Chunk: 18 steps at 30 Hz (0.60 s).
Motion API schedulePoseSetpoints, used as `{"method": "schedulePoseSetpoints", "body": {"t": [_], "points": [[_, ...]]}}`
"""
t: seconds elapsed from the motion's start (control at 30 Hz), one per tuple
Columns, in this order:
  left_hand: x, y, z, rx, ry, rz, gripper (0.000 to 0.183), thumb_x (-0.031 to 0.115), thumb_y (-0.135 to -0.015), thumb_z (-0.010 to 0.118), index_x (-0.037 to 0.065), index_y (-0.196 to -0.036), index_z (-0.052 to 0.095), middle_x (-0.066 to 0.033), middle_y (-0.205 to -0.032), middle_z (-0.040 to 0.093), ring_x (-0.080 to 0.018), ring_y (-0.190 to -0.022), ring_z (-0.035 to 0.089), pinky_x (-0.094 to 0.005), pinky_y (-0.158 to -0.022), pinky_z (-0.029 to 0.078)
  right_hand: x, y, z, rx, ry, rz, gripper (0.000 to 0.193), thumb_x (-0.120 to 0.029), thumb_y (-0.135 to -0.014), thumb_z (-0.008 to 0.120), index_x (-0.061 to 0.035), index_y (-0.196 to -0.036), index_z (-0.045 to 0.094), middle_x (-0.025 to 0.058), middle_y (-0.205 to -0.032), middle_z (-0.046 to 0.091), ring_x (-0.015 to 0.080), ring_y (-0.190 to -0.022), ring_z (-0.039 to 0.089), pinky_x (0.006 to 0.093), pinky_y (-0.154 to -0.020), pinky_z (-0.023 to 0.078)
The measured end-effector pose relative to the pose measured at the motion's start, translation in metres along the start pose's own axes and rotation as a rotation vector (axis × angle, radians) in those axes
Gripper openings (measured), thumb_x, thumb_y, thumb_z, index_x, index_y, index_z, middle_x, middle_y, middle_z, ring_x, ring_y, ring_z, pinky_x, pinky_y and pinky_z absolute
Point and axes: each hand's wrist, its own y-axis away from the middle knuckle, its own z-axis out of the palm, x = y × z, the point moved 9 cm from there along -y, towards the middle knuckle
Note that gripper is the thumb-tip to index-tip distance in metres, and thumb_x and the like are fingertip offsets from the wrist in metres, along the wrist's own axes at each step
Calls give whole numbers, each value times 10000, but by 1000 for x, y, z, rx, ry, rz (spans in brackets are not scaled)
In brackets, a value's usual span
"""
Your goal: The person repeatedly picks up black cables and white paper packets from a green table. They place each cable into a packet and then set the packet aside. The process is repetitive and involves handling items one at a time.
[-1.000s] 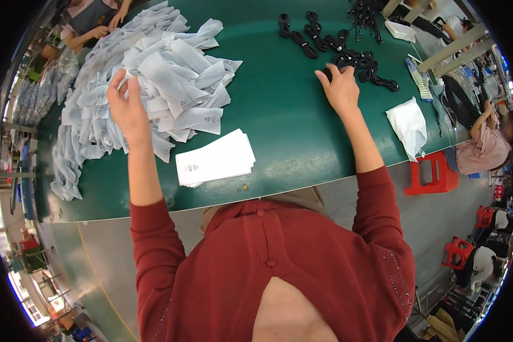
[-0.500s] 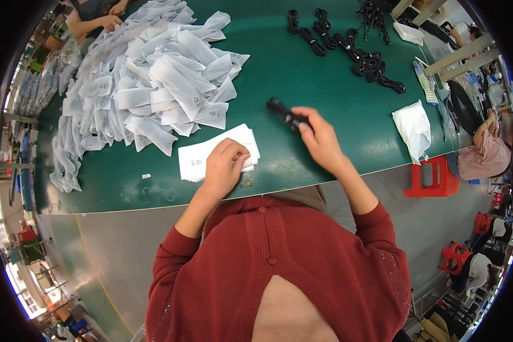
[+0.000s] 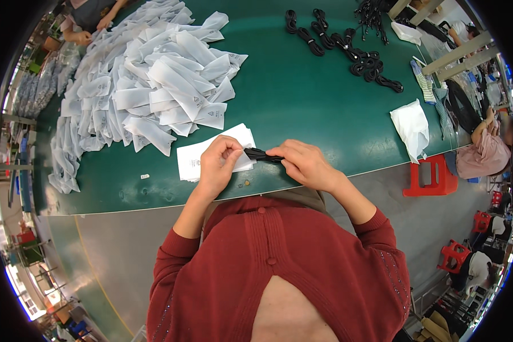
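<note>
A coiled black cable (image 3: 262,155) lies level over the right edge of a small stack of flat white bags (image 3: 189,161). My right hand (image 3: 309,166) is closed on the cable's right end. My left hand (image 3: 218,163) rests over the stack, its thumb and fingers pinching at the right edge of the top bag. The cable's left end meets that edge beside my left fingertips; I cannot tell how far it goes inside. My left hand hides the middle of the stack.
A big heap of filled white bags (image 3: 154,80) covers the green table's (image 3: 268,62) left side, with another person's hands (image 3: 82,37) behind it. Several coiled black cables (image 3: 347,48) lie at the far right. A crumpled white bag (image 3: 410,128) sits near the right edge, above a red stool (image 3: 430,176).
My right hand has brought the black cable left and down to the stack. My left hand has shifted slightly, its fingers now at the top bag's edge. The other person's hands have moved left.
</note>
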Motion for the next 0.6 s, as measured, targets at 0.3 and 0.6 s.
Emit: {"method": "schedulePoseSetpoints", "body": {"t": [0.3,0.6], "points": [[49,-1,15,-96,-319,330,149,-29,-773,693,51,-846,590,-74,-1003,633,-277,-907,554,-346,-797,452,51,19,51,-50,-1162,841,228,-125,-984,510,-33,-1179,584,21,-905,638,60,-674,493,204,-626,422],[14,-40,-32,57,388,-64,39,112,-939,634,73,-939,631,-12,-1045,608,-118,-887,534,-246,-754,424,6,-26,-19,293,-441,122,377,-84,-894,677,-59,-1260,588,94,-1149,489,121,-823,562,260,-705,496]]}}
